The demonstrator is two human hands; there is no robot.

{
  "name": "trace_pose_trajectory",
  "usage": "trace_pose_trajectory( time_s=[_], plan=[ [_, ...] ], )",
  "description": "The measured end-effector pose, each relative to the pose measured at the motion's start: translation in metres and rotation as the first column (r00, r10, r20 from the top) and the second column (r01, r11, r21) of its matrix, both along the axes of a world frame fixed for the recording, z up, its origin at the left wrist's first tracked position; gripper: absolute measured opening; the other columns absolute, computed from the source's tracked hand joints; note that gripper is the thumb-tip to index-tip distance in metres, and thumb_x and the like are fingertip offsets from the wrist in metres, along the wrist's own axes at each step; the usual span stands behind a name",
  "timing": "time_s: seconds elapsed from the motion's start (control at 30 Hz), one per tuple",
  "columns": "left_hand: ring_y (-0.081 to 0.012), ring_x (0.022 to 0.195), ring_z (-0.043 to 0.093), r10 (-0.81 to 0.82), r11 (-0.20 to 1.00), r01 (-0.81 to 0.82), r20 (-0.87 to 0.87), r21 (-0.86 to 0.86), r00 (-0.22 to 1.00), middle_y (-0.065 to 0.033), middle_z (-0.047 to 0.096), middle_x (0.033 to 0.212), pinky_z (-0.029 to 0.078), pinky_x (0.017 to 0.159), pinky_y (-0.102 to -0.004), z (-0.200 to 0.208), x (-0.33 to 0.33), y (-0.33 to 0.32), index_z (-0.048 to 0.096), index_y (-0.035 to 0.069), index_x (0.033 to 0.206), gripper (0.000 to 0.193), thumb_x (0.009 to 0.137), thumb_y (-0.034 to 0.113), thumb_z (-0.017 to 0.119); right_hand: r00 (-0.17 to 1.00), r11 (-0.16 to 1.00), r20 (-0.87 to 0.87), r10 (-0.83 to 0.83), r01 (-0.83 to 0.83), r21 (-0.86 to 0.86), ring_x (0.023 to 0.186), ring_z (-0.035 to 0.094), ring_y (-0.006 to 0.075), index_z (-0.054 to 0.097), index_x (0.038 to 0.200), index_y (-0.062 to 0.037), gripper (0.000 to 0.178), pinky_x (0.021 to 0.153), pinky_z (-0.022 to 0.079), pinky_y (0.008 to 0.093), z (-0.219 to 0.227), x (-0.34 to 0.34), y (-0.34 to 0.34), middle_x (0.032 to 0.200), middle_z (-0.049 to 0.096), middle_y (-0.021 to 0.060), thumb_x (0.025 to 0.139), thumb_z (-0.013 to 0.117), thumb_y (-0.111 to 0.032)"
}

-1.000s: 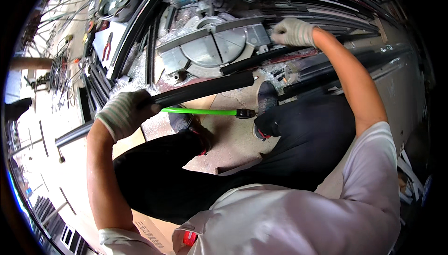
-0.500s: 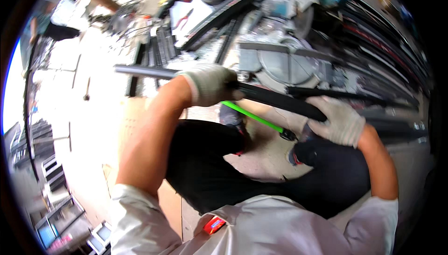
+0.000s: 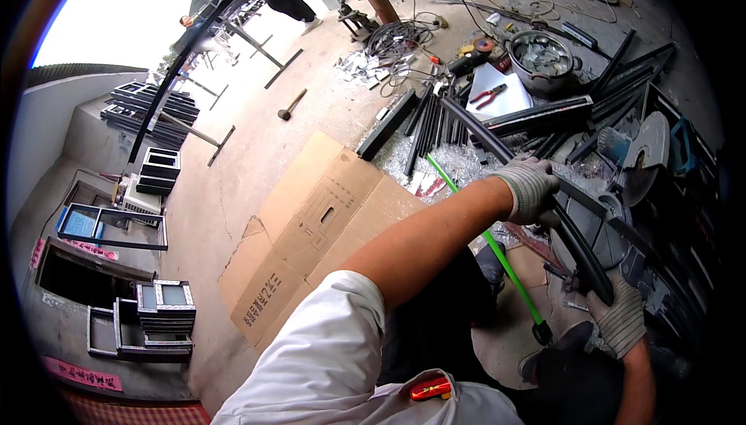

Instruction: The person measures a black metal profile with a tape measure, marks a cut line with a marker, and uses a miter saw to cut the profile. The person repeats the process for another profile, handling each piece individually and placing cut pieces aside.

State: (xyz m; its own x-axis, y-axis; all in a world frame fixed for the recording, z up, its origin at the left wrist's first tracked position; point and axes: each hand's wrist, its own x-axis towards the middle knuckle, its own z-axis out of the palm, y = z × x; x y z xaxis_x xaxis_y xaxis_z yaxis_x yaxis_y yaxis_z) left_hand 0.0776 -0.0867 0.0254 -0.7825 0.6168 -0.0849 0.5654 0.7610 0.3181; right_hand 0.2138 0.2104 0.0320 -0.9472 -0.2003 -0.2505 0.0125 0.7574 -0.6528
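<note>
Left hand, right hand: fingers gripping black bar | metal pot: pale pieces (kind unclear)

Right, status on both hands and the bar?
Left hand gripping black bar; right hand at its near end. Bar crosses saw base in view, contact unclear. Green strip passes under left forearm.

sky blown white, upper left; right dimmer; edges bowed
</note>
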Motion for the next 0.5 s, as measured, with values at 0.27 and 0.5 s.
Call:
trace_pose_trajectory(
  time_s=[0.27,0.5],
  plan=[
    [-0.0444,0.118,0.060,0.519,0.835,-0.504,-0.013,0.221,0.855,-0.0306,0.061,0.123,0.047,0.105,-0.0477,0.002,-0.019,0.003,0.063,-0.005,0.124,0.075,0.089,0.060,0.068,0.990,0.978,-0.029,-0.136,0.130,-0.161,0.067,0.061,0.0195,0.067,0.090,0.0053,0.026,0.064,0.050,0.0393,0.008,-0.019,-0.005,0.072,0.065,0.0150,0.090,0.070,-0.020],
    [-0.0234,0.075,0.066,0.537,0.558,-0.712,0.468,0.427,0.701,-0.0123,0.068,0.083,0.054,0.074,-0.0367,-0.048,-0.054,-0.010,0.066,-0.005,0.116,0.087,0.095,0.077,0.048,0.974,0.962,-0.173,-0.149,0.103,-0.251,0.068,0.064,0.0219,0.065,0.093,0.0067,0.024,0.066,0.052,0.0391,0.005,-0.018,-0.019,0.073,0.066,0.0165,0.089,0.071,-0.016]
  ],
)
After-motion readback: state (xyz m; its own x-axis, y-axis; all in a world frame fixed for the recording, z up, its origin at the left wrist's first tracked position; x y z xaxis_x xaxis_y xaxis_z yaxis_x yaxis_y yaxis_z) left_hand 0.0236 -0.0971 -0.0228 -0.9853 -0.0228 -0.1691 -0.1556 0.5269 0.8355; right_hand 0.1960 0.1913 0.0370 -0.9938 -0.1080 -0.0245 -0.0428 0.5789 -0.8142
